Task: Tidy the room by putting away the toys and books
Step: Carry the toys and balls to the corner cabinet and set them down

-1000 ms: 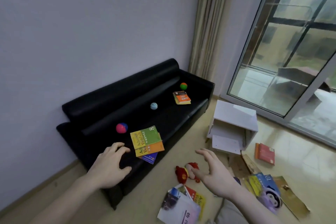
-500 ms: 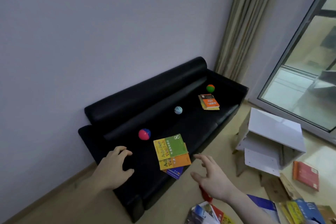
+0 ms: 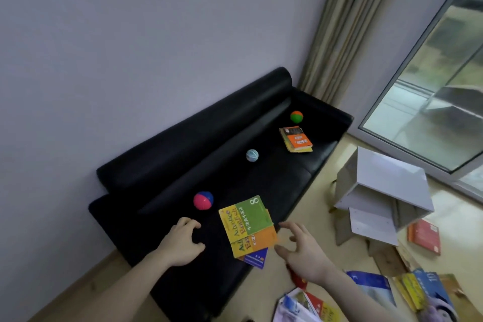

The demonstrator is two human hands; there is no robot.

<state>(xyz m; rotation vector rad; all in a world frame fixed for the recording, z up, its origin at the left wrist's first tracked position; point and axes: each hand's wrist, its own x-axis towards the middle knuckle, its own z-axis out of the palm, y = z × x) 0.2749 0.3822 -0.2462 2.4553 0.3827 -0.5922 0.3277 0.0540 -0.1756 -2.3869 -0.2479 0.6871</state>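
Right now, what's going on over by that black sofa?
A person is tidying up and reaching with both bare hands toward a stack of books lying on the black sofa. The left hand and the right hand are on either side of the stack, fingers spread, holding nothing yet. Three balls and another book lie on the seat, and more books are scattered on the floor.

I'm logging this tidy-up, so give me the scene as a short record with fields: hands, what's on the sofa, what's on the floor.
left hand: empty, fingers loosely curled, over the sofa seat
right hand: empty, fingers spread, beside the book stack
sofa: black, against the wall
on sofa: book stack, pink and blue ball, pale blue ball, orange and green ball, orange book
on floor: white cabinet tipped over, red book, scattered books
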